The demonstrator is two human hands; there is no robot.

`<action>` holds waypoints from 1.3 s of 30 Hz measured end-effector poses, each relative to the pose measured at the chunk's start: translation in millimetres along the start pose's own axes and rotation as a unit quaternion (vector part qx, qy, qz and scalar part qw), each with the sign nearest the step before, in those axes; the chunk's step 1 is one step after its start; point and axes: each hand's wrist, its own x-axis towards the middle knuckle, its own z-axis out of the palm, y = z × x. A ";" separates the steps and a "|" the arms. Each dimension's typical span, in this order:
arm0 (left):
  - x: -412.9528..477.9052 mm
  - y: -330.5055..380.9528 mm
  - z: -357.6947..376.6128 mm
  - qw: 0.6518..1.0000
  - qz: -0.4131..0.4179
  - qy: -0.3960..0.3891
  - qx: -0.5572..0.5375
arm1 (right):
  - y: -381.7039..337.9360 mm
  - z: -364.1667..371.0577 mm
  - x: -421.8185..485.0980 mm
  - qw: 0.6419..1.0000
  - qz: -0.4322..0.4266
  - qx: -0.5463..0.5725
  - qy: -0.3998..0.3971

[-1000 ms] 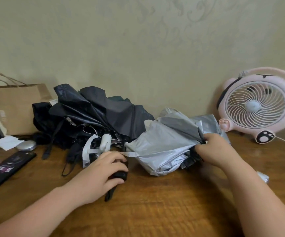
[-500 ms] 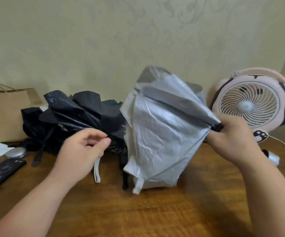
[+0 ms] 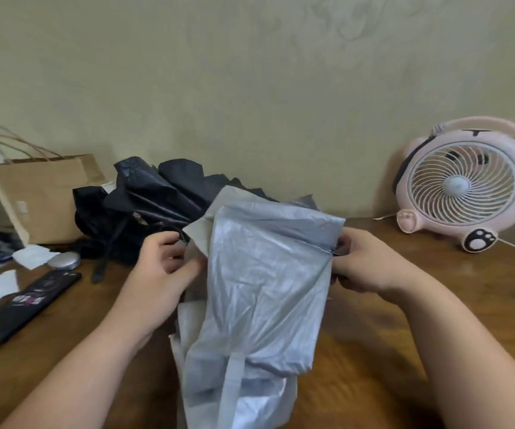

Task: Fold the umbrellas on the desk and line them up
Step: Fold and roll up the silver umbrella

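A silver umbrella (image 3: 262,283) hangs in the middle of the view, its loose canopy drooping toward me above the wooden desk (image 3: 435,305). My left hand (image 3: 163,267) grips its left edge, fingers curled round the fabric and a rib end. On the other side my right hand (image 3: 361,261) pinches the right edge at a dark rib tip. A strap dangles down the front of the canopy. Behind, against the wall, lies a heap of black umbrellas (image 3: 151,209), unfolded and crumpled.
A pink desk fan (image 3: 463,184) stands at the back right with its white cable trailing off right. At the left are a brown paper bag (image 3: 42,196), a round silver case (image 3: 63,261), white tissues (image 3: 30,255) and a long black case (image 3: 24,308).
Both hands lifted the silver umbrella off the desk and pulled it toward me. My left hand left the black handle and took hold of the canopy's left edge.
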 end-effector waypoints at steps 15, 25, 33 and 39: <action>-76.0 16.9 12.4 0.960 -0.048 -0.224 0.163 | 24.1 -15.7 12.3 0.975 0.173 0.076 0.113; -36.3 22.0 62.1 0.965 0.027 -0.257 0.039 | 25.9 -21.8 8.7 0.986 0.153 -0.029 0.051; -13.0 34.1 88.1 0.979 0.106 -0.065 0.163 | 33.1 -25.3 7.7 0.982 0.185 0.044 -0.003; -21.4 37.0 65.2 0.975 0.159 0.078 0.137 | 27.9 12.2 11.8 0.939 0.153 -0.307 -0.010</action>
